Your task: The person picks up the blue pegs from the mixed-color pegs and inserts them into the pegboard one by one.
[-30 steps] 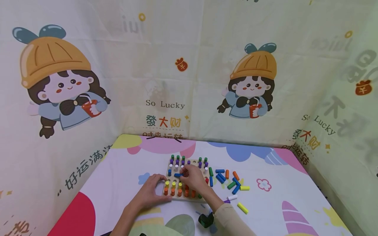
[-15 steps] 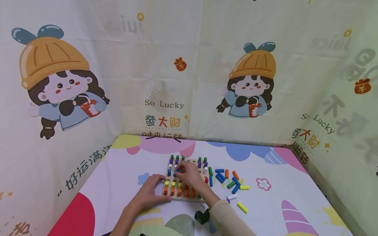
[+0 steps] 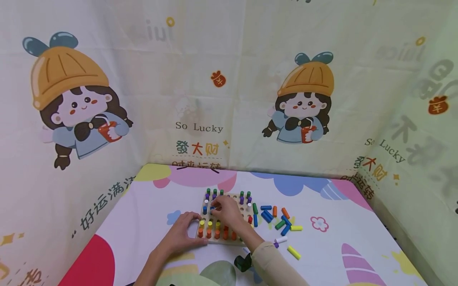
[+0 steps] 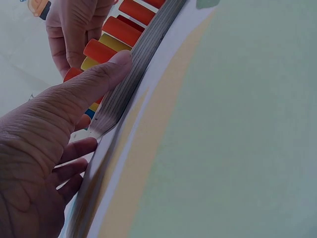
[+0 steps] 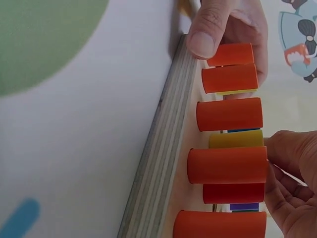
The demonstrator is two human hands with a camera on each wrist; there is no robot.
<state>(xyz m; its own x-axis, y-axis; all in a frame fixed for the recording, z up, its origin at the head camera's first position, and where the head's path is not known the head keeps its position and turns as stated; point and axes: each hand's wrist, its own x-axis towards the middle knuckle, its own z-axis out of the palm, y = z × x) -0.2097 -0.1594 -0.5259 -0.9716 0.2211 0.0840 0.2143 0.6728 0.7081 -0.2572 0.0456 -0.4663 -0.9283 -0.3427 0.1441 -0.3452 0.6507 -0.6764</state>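
A wooden pegboard [image 3: 229,242] lies on the table with rows of upright pegs. Orange pegs [image 4: 123,30] line its near edge, with yellow ones behind; white, purple and green rows stand farther back. My left hand [image 3: 183,233] holds the board's near left corner, thumb [image 4: 106,74] against the front edge and fingers along the left side. Over the blue row, my right hand [image 3: 232,214] pinches a blue peg [image 3: 212,210], upright at its hole beside another blue peg [image 3: 205,209]. Its fingers partly cover the middle of the board.
Loose blue, orange, green and yellow pegs lie right of the board, among them a yellow peg [image 3: 294,252] and a white peg [image 3: 281,239] nearer the front. A dark object [image 3: 243,263] shows beside the right sleeve [image 3: 275,262]. Printed cloth walls [image 3: 250,119] rise behind the table.
The right hand has brought the blue peg slightly left and turned it from lying sideways to upright at the blue row. The left hand stays on the board's corner.
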